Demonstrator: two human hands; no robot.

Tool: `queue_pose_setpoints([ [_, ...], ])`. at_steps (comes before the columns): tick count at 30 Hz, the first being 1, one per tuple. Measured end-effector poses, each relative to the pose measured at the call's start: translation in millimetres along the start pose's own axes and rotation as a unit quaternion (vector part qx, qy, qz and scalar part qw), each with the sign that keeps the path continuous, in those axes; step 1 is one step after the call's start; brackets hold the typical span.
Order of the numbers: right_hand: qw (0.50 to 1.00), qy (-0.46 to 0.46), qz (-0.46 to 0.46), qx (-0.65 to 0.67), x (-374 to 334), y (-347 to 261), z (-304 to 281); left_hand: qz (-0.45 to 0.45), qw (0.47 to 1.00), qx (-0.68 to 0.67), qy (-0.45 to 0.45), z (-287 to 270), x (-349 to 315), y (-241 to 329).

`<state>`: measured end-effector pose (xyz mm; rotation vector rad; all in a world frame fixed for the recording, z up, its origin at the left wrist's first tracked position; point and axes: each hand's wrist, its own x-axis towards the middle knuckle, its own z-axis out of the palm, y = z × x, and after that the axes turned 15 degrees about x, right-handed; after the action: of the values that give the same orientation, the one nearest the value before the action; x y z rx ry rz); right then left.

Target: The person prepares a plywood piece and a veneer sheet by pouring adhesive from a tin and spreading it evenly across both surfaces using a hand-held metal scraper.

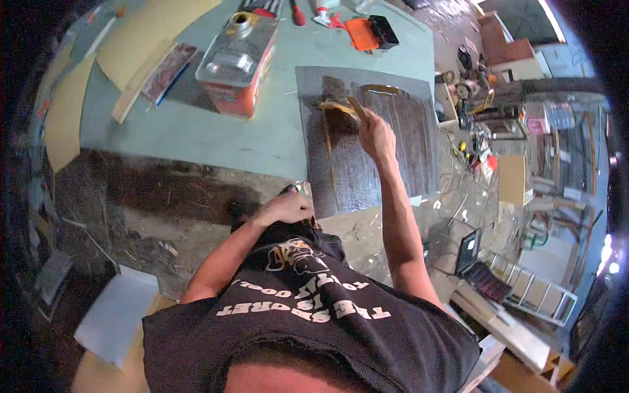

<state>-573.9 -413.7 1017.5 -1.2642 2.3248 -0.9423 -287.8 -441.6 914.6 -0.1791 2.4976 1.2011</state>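
A dark grey rectangular sheet [406, 144] lies on the pale green table [177, 141], its lower edge reaching past the table's front edge. Wet, glossy liquid darkens much of the sheet, with amber streaks and a thicker pool near its far edge. My right hand [377, 135] is closed around a thin, flat brown spreader [356, 109], held over the sheet's upper middle beside an amber ridge of liquid. At the table's front edge, by the sheet's near left corner, my left hand [288, 207] has its fingers curled; whatever they hold is hidden.
An open rectangular metal can [237, 62] stands left of the sheet. Beyond the sheet are an orange and black container [370, 34] and a red-and-white spray bottle [324, 18]. A wooden strip [141, 82] lies leftward. Rightward on the floor are a laptop [468, 250] and a ladder [534, 288].
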Motion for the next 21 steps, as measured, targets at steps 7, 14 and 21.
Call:
queue_pose_setpoints([
  [7,0.975,0.113,0.093,0.166,-92,64,-72,-0.037,0.894,0.224,0.387,-202,141,-22],
  [14,0.934,0.169,0.145,0.279,-149,101,-122,-0.147,0.881,0.372,0.251,-233,230,-69],
  [21,0.898,0.244,0.223,0.290,-183,128,-139,-0.136,0.879,0.367,0.270,-198,220,-15],
])
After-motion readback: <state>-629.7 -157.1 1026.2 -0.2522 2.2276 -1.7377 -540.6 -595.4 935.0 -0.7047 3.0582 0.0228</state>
